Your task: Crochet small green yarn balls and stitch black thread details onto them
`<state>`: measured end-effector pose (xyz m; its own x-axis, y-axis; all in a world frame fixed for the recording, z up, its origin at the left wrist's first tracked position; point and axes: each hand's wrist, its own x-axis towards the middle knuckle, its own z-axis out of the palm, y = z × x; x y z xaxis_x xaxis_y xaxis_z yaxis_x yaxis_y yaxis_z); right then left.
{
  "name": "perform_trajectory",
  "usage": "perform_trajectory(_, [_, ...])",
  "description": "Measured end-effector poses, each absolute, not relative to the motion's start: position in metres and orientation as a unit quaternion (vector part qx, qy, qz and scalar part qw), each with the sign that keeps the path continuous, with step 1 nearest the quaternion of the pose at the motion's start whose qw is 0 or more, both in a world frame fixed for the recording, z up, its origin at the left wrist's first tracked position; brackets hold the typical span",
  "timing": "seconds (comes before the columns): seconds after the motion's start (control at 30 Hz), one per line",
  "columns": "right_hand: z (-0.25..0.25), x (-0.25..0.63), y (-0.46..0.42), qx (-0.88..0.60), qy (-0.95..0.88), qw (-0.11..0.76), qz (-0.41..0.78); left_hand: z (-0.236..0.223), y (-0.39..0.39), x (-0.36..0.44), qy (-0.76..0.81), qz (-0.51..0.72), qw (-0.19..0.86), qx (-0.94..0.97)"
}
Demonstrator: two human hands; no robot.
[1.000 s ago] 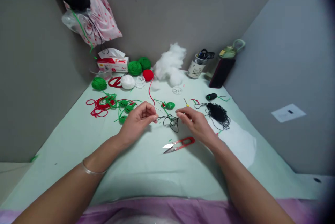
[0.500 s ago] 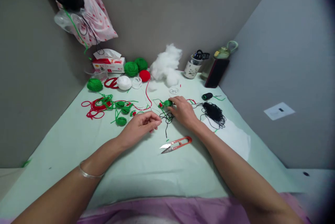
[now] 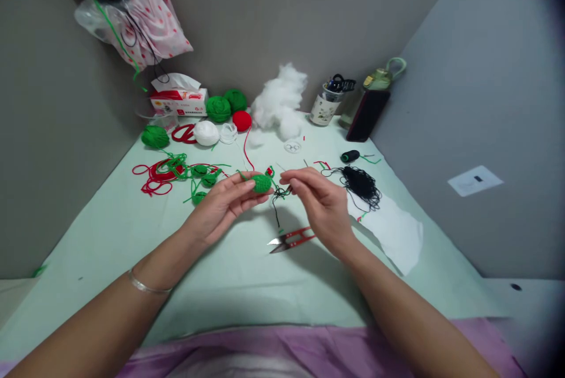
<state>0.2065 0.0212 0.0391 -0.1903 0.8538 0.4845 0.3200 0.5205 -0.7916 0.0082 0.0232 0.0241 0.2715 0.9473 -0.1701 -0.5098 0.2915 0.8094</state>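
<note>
While the left hand lies half curled with its palm turned up in the head view, its thumb presses a green crocheted piece against the fingers, just above the pale green tabletop and near the middle of the work area. Facing it, the right hand is drawn into a pinch, thumb against forefinger, and the small tangle of black thread runs up to those fingertips; a thin sliver just above them may be a needle, but it is too small to be sure. One loose end of that thread trails down towards the red-handled snips, which lie on the table with their blades apart and their handle end partly hidden by the right hand. Just beyond the held piece sits a small red and green scrap. To the left, more green pieces lie beside a loose heap of red yarn. Off to the right, a pile of black yarn touches a white sheet, with a black spool just behind. White stuffing stands at the back.
</note>
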Motion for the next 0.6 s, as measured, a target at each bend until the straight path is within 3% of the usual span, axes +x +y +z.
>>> perform_trajectory(0.2, [0.039, 0.210, 0.017, -0.398, -0.648, 0.477, 0.440, 0.020, 0.027, 0.005, 0.321, 0.512, 0.744, 0.283])
perform_trajectory(0.6, [0.039, 0.207, 0.009, -0.412, -0.725, 0.404, 0.376, 0.019, 0.030, 0.000, 0.332, 0.522, 0.731, 0.288])
